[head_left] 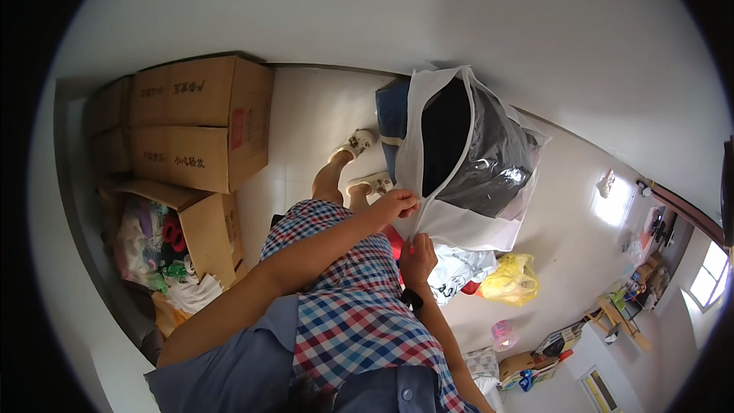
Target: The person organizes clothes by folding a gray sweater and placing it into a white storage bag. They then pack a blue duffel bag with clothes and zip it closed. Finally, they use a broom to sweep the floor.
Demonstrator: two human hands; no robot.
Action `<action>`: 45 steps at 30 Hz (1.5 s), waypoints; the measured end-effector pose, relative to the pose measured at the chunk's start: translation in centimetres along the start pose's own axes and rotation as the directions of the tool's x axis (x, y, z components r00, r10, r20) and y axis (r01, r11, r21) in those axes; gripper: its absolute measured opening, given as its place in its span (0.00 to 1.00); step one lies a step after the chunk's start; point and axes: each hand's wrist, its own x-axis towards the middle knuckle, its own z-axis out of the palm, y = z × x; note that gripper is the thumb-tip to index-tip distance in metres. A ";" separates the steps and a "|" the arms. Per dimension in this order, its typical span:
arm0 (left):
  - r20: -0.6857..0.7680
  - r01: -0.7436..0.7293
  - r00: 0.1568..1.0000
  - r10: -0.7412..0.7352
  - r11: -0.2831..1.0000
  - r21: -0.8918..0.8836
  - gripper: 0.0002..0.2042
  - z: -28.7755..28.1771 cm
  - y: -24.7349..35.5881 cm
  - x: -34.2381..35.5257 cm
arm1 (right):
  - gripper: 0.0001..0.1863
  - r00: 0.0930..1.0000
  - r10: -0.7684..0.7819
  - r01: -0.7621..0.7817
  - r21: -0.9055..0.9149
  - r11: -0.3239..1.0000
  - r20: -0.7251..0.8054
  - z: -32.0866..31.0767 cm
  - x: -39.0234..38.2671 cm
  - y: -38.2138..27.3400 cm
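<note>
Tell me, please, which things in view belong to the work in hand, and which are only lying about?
In hand:
- storage bag, its edge held by left hand and right hand
- black contents inside

Lying about:
- large cardboard box
- open box
- yellow plastic bag

The left hand [397, 209] pinches the edge of a white storage bag [478, 223] with a clear panel; the right hand [419, 260], a black wristband [412, 300] behind it, grips the same edge closer to the body. Dark contents [443, 134] fill the bag. A yellow plastic bag [512, 279] lies near. Cardboard boxes [180, 157] and an open carton [212, 237] stand left.
</note>
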 end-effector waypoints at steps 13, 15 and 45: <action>-0.134 -0.032 0.990 0.041 0.997 0.069 0.08 0.1 15.8 16.3 | 0.07 0.999 0.029 -0.029 0.025 0.999 0.037 -0.2 -2.9 0.5; -0.160 -0.070 0.984 0.078 0.996 0.055 0.09 -0.5 18.5 19.2 | 0.07 0.998 0.025 -0.027 0.045 0.999 0.051 0.3 -2.8 0.5; -0.398 0.192 0.866 0.302 0.534 0.823 0.28 3.5 -6.5 0.3 | 0.56 0.158 0.684 -0.651 0.596 -0.470 0.712 1.6 -0.8 26.3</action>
